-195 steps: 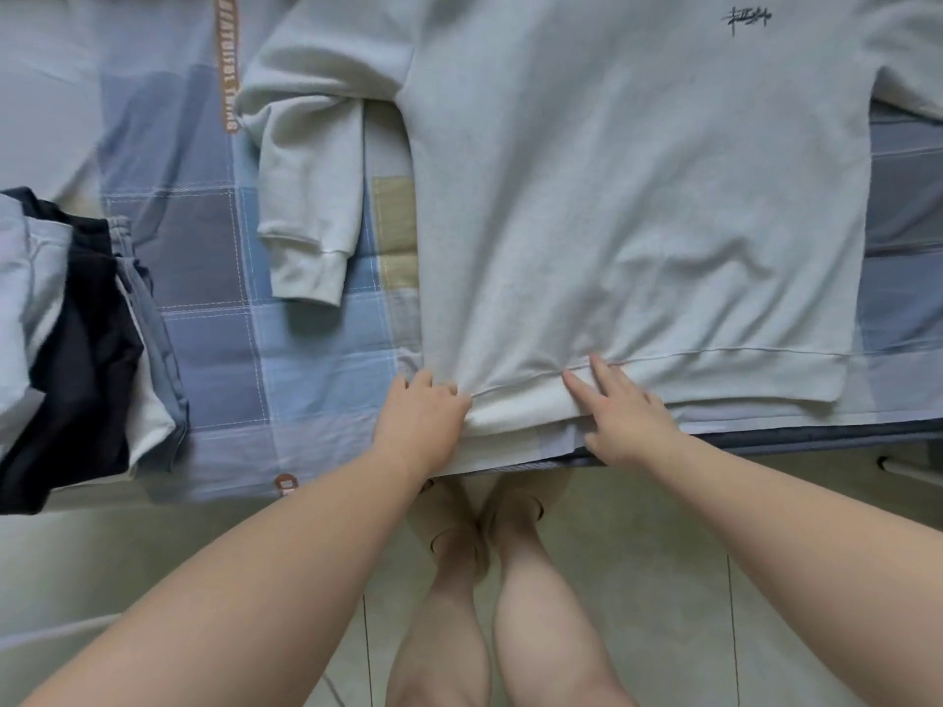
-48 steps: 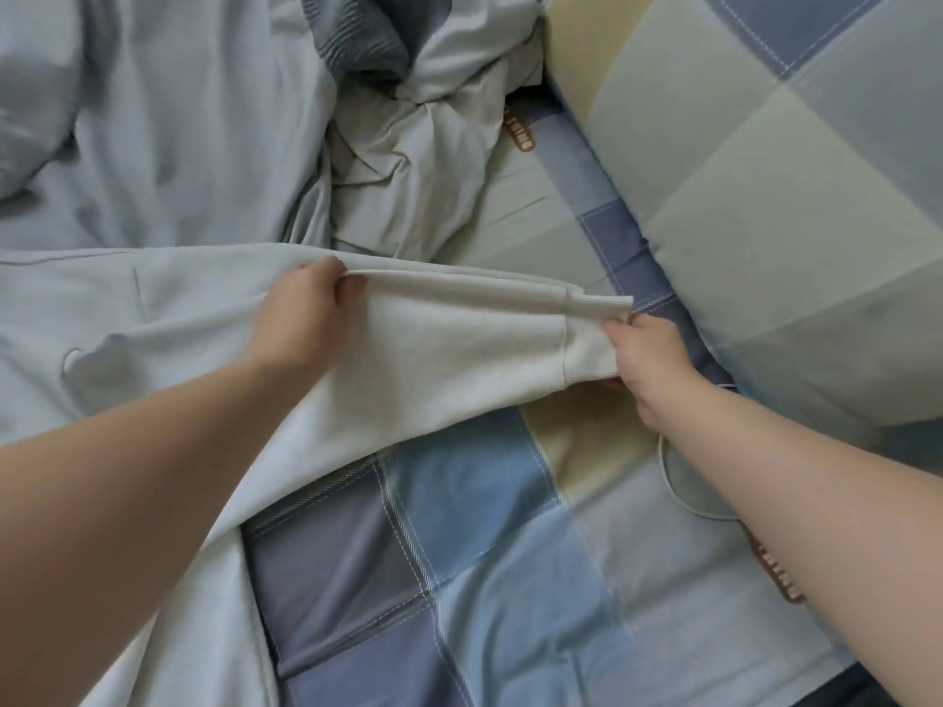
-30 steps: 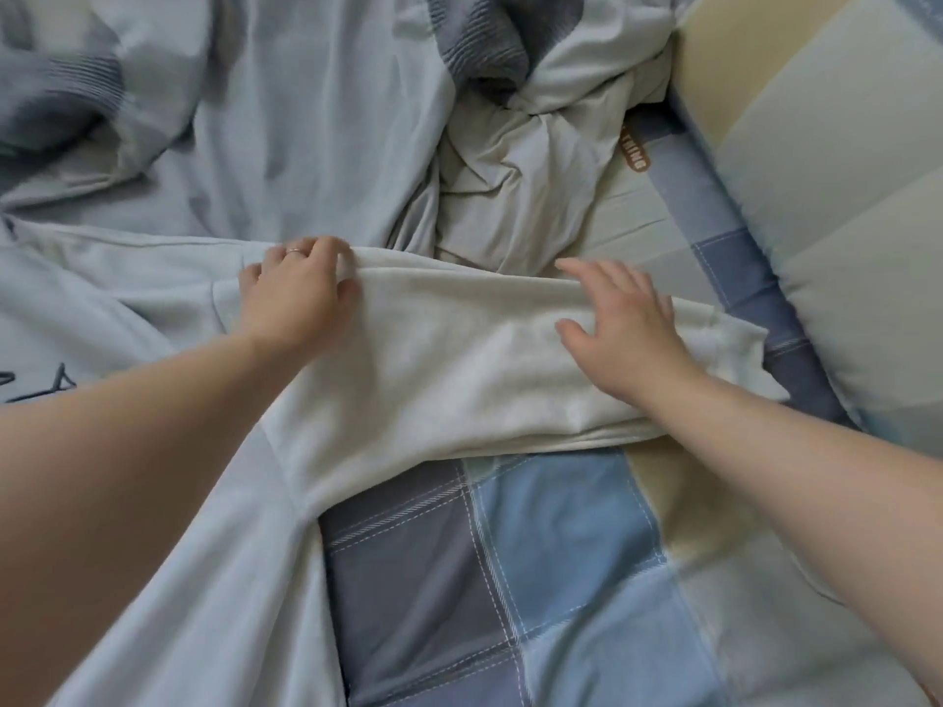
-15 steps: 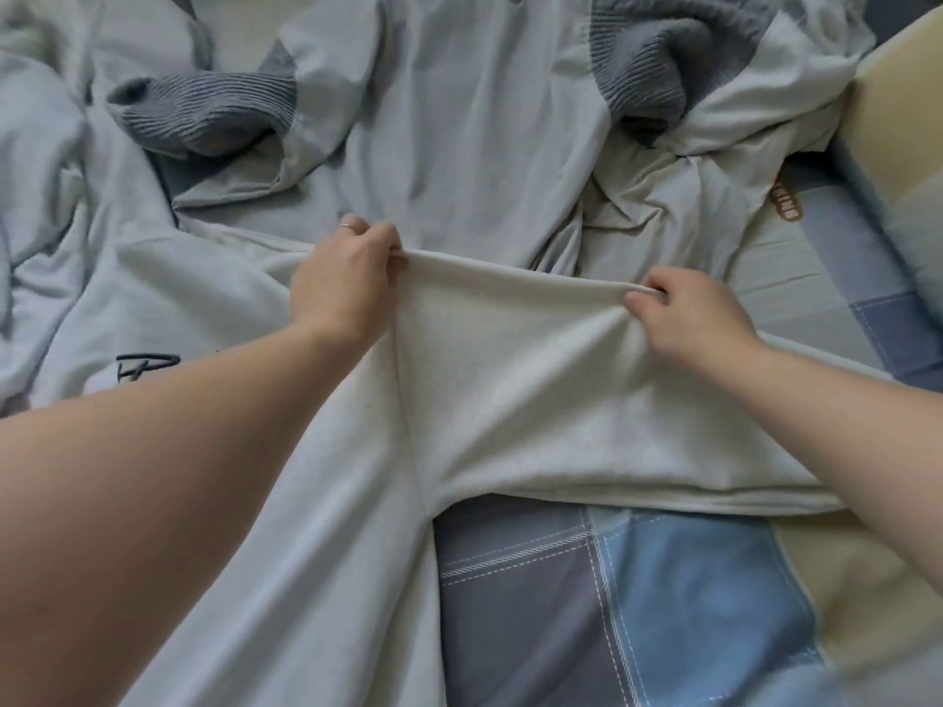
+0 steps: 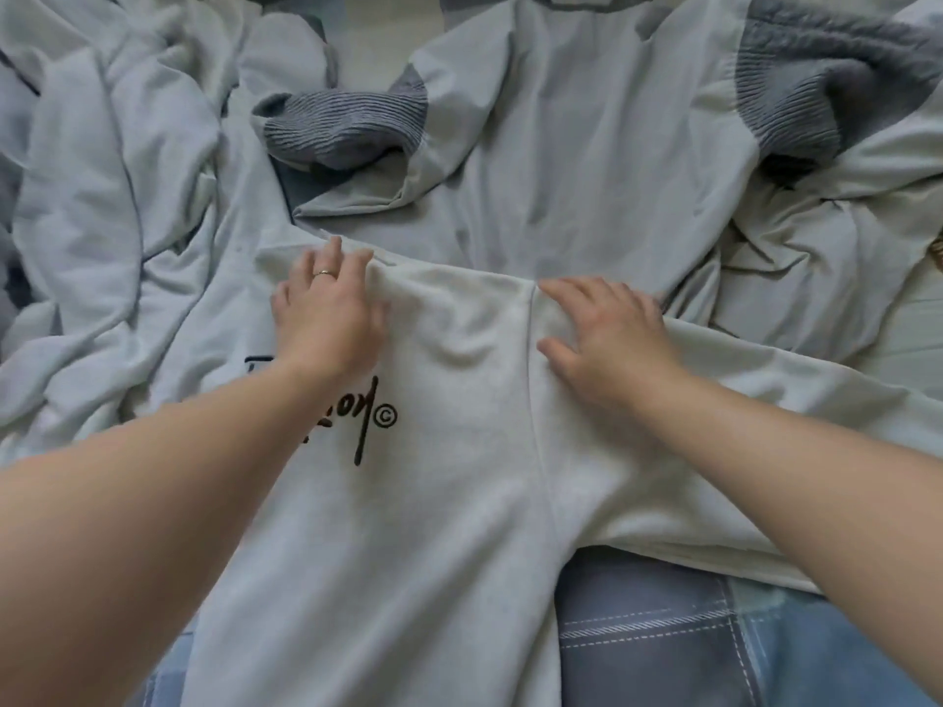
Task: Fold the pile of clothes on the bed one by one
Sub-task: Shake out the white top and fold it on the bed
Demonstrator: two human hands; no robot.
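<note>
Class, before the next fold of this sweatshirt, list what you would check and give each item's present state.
1. Left hand flat on the sweatshirt chest: ok.
2. Right hand flat beside the shoulder seam: ok.
3. Fabric between the hands smooth: not ok, it dips and creases.
4. Sleeve spread out to the right over the bedsheet: ok.
5. Cuff and hem straight: cannot tell, both out of view.
</note>
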